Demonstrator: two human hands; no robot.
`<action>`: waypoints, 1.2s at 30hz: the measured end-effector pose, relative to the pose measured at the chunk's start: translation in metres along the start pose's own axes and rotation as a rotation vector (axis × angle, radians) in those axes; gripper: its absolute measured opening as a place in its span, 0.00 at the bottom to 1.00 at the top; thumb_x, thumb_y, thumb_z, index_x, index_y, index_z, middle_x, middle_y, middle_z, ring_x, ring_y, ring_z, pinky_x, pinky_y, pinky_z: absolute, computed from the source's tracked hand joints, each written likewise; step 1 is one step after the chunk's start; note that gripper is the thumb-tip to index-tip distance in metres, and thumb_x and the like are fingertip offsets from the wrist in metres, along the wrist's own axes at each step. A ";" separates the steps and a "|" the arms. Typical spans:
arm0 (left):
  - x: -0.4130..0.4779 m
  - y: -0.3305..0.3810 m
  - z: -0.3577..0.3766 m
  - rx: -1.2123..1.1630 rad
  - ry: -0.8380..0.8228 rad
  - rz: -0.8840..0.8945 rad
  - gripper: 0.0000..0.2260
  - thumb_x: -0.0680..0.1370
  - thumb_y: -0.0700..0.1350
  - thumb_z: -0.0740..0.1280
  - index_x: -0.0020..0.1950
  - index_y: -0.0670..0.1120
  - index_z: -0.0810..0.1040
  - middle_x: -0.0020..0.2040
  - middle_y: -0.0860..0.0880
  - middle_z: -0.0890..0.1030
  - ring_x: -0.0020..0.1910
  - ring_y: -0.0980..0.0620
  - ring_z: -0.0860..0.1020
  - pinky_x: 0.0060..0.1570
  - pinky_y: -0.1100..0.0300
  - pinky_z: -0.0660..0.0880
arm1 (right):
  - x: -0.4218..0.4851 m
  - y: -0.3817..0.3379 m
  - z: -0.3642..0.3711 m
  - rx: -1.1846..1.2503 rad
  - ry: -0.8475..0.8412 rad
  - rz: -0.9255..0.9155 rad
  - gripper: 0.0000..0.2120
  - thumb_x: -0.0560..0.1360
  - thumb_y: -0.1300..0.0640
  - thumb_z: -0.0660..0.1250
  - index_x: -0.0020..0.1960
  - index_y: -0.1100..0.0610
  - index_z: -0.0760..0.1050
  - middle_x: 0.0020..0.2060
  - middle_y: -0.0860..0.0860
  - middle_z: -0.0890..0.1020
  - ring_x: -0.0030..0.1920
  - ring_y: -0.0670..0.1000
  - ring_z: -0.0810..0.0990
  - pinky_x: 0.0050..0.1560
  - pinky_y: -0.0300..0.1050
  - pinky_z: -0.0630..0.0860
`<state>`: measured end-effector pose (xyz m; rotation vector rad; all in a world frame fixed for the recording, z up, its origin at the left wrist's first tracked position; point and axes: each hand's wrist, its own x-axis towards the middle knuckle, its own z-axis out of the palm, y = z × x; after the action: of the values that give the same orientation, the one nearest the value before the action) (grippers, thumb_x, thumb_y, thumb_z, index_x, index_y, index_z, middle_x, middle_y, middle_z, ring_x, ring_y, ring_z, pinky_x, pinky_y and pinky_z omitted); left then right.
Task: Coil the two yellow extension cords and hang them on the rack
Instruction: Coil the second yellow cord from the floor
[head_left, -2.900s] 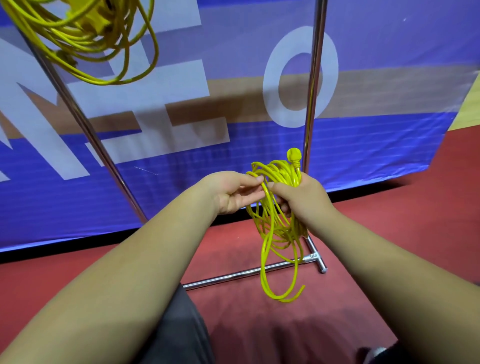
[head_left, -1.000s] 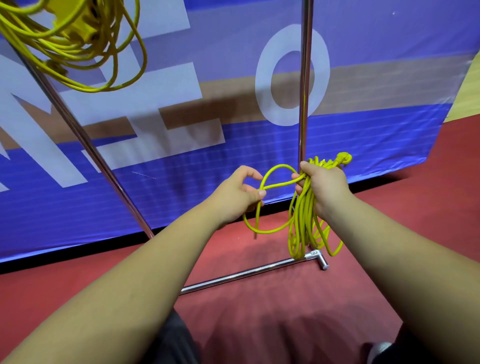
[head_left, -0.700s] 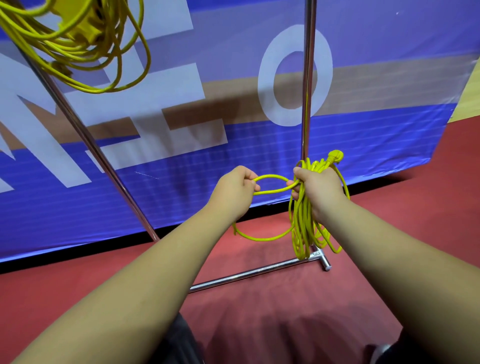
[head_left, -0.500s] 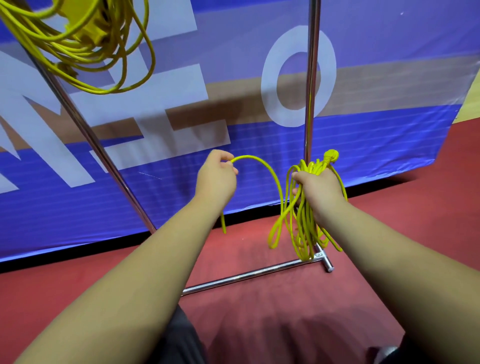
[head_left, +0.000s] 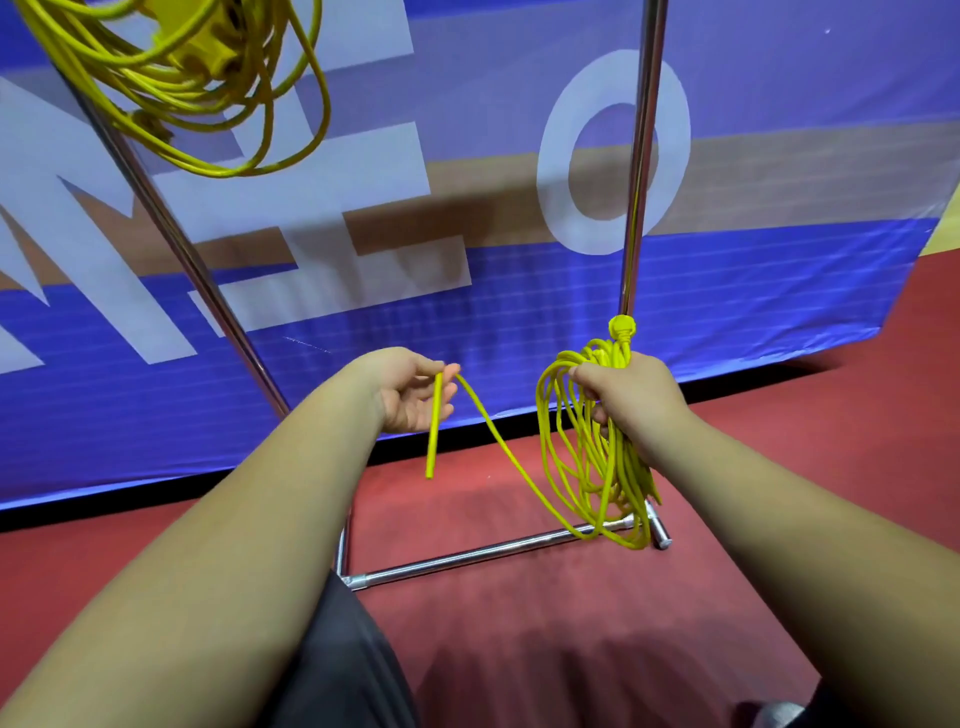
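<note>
My right hand (head_left: 631, 397) grips the top of a coiled yellow extension cord (head_left: 587, 467), whose loops hang down toward the floor and whose plug (head_left: 622, 328) sticks up above my fist. My left hand (head_left: 413, 395) pinches the cord's loose end (head_left: 434, 431) between thumb and fingertips; a short tail dangles below, and a strand runs from there down to the coil. A second yellow cord (head_left: 192, 78), coiled, hangs from the chrome rack (head_left: 641, 156) at the upper left.
The rack's two chrome uprights and floor bar (head_left: 493, 551) stand right in front of me on a red floor (head_left: 571, 649). A blue banner (head_left: 519, 322) with large white letters runs behind the rack. My dark trouser leg (head_left: 343, 660) shows at the bottom.
My left hand has drawn the cord's loose end out of the coil and moved left and a little down. The right hand keeps its hold on the coil.
</note>
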<state>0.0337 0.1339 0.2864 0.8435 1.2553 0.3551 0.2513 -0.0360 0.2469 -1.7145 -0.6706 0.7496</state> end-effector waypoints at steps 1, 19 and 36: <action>-0.005 -0.002 0.007 0.057 -0.052 -0.006 0.06 0.84 0.40 0.65 0.55 0.42 0.81 0.44 0.50 0.86 0.40 0.52 0.82 0.43 0.54 0.81 | 0.000 0.000 0.002 0.015 0.003 0.019 0.12 0.69 0.51 0.74 0.31 0.55 0.77 0.25 0.57 0.77 0.27 0.56 0.74 0.34 0.51 0.74; -0.023 -0.040 0.069 0.676 -0.238 0.456 0.09 0.76 0.44 0.78 0.51 0.41 0.83 0.36 0.47 0.84 0.34 0.54 0.82 0.35 0.59 0.79 | 0.011 0.012 0.015 0.374 -0.361 0.440 0.06 0.81 0.51 0.71 0.46 0.51 0.80 0.32 0.48 0.79 0.30 0.47 0.80 0.35 0.42 0.78; -0.021 -0.014 0.049 1.067 -0.259 0.726 0.09 0.75 0.41 0.76 0.54 0.51 0.84 0.46 0.54 0.84 0.41 0.59 0.78 0.46 0.60 0.75 | -0.002 -0.001 0.005 0.262 -0.588 0.365 0.04 0.78 0.59 0.75 0.49 0.59 0.82 0.34 0.56 0.79 0.32 0.52 0.77 0.40 0.49 0.79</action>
<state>0.0700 0.0927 0.2943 2.1995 0.7962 0.1033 0.2464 -0.0342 0.2474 -1.3851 -0.6167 1.5623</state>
